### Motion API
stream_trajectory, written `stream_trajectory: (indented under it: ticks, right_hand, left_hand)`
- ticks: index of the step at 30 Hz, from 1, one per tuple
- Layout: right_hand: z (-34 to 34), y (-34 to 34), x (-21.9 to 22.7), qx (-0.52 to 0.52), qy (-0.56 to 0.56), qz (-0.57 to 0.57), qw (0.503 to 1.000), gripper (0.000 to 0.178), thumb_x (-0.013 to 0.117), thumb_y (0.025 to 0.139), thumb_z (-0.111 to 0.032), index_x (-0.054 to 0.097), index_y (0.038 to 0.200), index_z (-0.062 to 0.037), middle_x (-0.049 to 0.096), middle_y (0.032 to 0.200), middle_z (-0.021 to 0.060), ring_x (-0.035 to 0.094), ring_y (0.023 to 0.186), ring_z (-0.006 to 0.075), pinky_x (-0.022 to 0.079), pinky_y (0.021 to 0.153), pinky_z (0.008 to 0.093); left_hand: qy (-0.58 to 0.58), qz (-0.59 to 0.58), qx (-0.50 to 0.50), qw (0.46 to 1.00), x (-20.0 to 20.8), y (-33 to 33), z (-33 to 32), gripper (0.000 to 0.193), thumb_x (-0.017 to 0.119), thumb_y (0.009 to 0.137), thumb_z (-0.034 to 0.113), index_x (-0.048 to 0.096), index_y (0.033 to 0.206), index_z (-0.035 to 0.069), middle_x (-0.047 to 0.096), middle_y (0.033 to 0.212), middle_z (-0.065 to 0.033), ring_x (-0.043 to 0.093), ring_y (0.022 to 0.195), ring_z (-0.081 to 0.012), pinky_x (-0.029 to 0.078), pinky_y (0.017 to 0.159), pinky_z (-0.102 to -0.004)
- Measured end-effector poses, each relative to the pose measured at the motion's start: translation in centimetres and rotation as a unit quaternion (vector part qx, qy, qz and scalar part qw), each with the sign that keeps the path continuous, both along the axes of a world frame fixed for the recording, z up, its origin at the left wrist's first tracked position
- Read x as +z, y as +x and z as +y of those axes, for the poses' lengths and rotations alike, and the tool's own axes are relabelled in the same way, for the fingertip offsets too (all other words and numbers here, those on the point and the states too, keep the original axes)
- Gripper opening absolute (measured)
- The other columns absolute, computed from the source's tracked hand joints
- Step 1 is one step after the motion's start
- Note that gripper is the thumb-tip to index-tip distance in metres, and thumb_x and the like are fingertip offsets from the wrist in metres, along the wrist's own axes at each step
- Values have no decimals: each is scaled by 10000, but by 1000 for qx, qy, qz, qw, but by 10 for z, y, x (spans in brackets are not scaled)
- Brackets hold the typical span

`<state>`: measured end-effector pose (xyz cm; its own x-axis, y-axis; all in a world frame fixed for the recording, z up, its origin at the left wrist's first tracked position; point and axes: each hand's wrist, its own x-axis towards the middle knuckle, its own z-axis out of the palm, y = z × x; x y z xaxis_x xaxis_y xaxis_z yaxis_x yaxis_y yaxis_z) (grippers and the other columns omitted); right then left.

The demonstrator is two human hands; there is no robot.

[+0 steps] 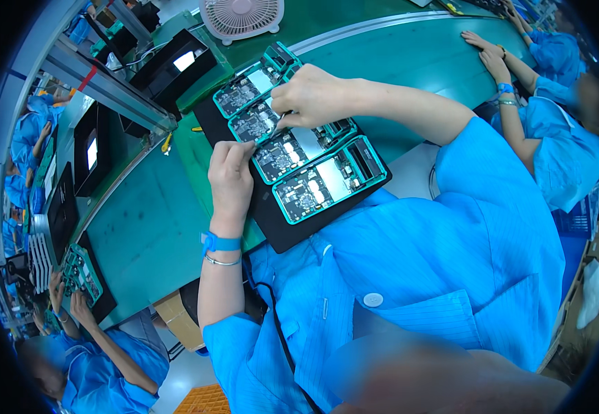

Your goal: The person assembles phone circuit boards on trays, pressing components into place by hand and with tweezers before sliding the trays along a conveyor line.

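Note:
Several opened phone-like devices (334, 178) lie in a row on a black mat (278, 233); each has a teal frame, dark circuit boards and a silver plate. My left hand (232, 169) is closed, its fingertips pressed together at the left edge of the middle devices. Above those same devices, my right hand (313, 96) is bent in a pinch. A thin dark sliver shows at its fingertips, too small to name. What my left fingertips hold, if anything, is hidden. My right hand covers part of the upper devices.
A green belt (151, 228) runs past the mat. A pale fan (242, 17) stands at the back. Black boxes with lit screens (184, 61) and a metal post (109, 83) are at left. Co-workers' hands (82, 303) work at lower left; others (493, 62) rest at upper right.

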<state>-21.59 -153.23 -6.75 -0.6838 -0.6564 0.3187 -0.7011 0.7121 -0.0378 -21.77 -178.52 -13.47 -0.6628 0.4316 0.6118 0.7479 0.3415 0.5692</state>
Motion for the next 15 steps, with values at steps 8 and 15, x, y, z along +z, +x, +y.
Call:
stream_trajectory:
  ticks: [8,15]
  right_hand:
    - [-2,6,-8,-27,6,-10,1000,302,761,843,-324,644,770,-54,632,779,68,660,658,309,507,585,432]
    - [-4,8,-7,-59,42,-44,996,297,761,842,-322,669,774,-48,656,803,78,674,675,309,525,600,430]
  left_hand:
    - [-35,28,16,999,-7,3,3,144,705,810,-56,705,921,35,604,876,-101,624,823,-295,508,707,-398]
    - [-67,62,9,996,-5,4,1,142,682,792,-61,701,899,29,594,853,-93,614,830,-285,501,725,-396]
